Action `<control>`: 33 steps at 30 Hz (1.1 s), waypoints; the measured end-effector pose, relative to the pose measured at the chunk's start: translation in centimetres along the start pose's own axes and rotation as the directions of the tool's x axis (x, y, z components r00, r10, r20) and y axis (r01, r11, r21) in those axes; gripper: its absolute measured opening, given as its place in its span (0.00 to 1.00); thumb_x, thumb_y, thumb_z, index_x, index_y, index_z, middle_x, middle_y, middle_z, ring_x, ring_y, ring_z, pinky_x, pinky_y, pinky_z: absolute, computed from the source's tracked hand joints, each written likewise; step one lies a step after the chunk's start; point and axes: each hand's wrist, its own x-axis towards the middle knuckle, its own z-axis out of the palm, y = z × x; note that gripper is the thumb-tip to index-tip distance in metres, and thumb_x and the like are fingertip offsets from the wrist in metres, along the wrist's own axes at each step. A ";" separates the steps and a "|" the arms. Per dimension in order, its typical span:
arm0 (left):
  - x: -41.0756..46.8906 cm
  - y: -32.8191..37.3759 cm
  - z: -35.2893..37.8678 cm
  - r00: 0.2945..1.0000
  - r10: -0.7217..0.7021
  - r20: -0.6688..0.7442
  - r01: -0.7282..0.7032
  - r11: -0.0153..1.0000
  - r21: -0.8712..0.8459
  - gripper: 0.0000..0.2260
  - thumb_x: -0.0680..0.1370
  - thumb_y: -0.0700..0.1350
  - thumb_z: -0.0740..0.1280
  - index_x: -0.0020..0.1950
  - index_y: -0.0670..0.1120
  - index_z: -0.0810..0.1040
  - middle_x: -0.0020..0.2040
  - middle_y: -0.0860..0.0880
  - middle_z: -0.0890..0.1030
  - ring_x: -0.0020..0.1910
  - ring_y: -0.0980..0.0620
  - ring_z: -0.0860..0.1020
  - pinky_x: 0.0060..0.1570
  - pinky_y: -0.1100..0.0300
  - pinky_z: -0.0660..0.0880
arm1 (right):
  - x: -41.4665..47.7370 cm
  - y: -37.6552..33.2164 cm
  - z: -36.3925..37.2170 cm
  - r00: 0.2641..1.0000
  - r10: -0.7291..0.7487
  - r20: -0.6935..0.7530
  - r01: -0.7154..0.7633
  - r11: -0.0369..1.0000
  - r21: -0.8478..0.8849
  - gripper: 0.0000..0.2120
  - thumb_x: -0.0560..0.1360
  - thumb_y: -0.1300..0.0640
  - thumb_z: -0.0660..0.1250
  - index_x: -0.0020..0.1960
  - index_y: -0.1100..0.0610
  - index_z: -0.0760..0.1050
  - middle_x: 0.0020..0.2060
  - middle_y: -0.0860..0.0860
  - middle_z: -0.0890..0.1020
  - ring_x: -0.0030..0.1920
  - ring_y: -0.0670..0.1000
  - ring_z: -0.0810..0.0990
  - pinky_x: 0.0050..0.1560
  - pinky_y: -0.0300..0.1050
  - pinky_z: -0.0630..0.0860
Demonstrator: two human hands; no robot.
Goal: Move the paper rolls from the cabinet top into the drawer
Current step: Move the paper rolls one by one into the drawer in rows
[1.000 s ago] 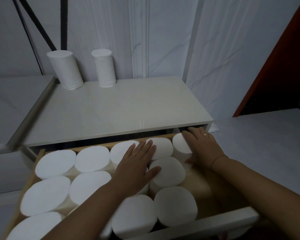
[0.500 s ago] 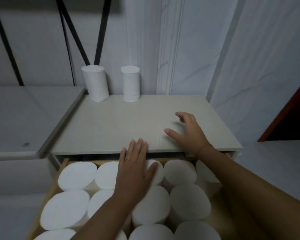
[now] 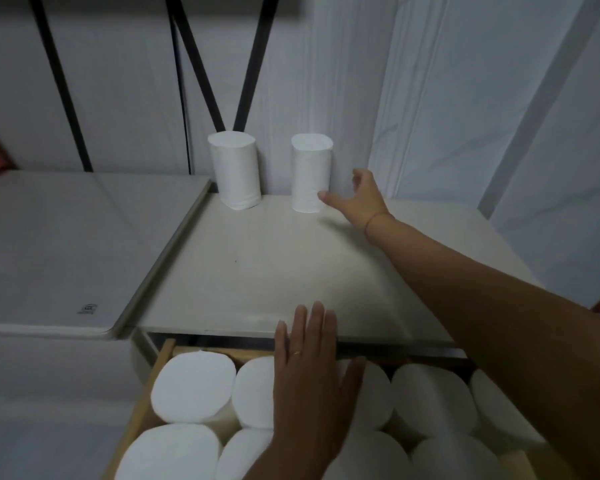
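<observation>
Moved to the back of the pale cabinet top, the empty, spread right hand is just right of an upright white paper roll; the left hand lies flat on rolls in the wooden drawer.

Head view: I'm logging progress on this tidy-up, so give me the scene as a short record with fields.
cabinet top: left roll and right roll stand upright at the back, apart
drawer: open; stored rolls stand packed inside
right hand: open, beside the right roll, thumb at its lower side; contact unclear
left hand: flat, fingers straight, over the stored rolls
task state: two rolls not yet moved
</observation>
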 end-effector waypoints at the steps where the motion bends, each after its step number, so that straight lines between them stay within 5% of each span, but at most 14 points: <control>1: 0.0 0.0 0.0 1.000 -0.002 0.018 0.002 1.000 0.003 0.36 0.72 0.68 0.33 0.77 0.53 0.41 0.78 0.54 0.41 0.74 0.52 0.33 0.67 0.52 0.25 | 1.0 -0.1 0.5 1.000 0.006 -0.002 -0.006 1.000 0.007 0.45 0.66 0.46 0.75 0.73 0.59 0.54 0.72 0.56 0.62 0.71 0.53 0.63 0.71 0.46 0.61; 7: 0.2 0.2 -0.6 0.999 -0.010 0.036 0.011 1.000 -0.030 0.35 0.73 0.66 0.36 0.77 0.51 0.46 0.78 0.53 0.44 0.75 0.49 0.37 0.68 0.45 0.29 | 5.1 -0.1 3.4 0.999 0.028 -0.020 -0.028 0.999 0.032 0.46 0.66 0.45 0.75 0.73 0.59 0.53 0.71 0.57 0.63 0.70 0.55 0.65 0.70 0.50 0.63; 10: 0.2 0.4 -0.9 0.998 -0.020 0.058 0.019 1.000 0.012 0.32 0.76 0.62 0.44 0.75 0.47 0.59 0.76 0.48 0.59 0.75 0.45 0.53 0.70 0.37 0.45 | 6.3 0.0 4.4 0.999 0.027 -0.036 -0.026 0.999 0.041 0.46 0.65 0.47 0.76 0.72 0.60 0.54 0.70 0.56 0.65 0.68 0.55 0.67 0.69 0.49 0.64; 15: -0.1 0.3 -0.5 1.000 -0.002 0.020 0.001 0.999 0.034 0.29 0.77 0.60 0.50 0.72 0.45 0.67 0.73 0.47 0.67 0.72 0.44 0.63 0.66 0.35 0.59 | 7.5 0.4 5.5 0.999 0.012 -0.050 -0.010 0.999 0.053 0.43 0.64 0.48 0.76 0.70 0.59 0.57 0.67 0.54 0.69 0.66 0.53 0.70 0.67 0.46 0.67; 20: -0.1 0.3 -0.2 1.000 -0.003 -0.014 0.003 1.000 0.019 0.29 0.77 0.60 0.50 0.73 0.45 0.66 0.73 0.47 0.66 0.73 0.44 0.61 0.68 0.36 0.55 | 8.0 0.5 5.9 1.000 0.011 -0.022 -0.008 0.991 0.134 0.44 0.64 0.51 0.77 0.70 0.60 0.56 0.67 0.54 0.69 0.65 0.51 0.71 0.62 0.41 0.66; 33: -0.3 0.4 0.0 1.000 -0.016 0.012 0.017 0.999 -0.043 0.30 0.78 0.61 0.45 0.77 0.48 0.54 0.78 0.50 0.53 0.76 0.48 0.45 0.72 0.42 0.40 | 8.3 1.1 6.0 0.989 0.063 0.136 -0.096 0.964 0.247 0.54 0.57 0.51 0.81 0.72 0.55 0.51 0.67 0.53 0.69 0.64 0.54 0.71 0.65 0.56 0.71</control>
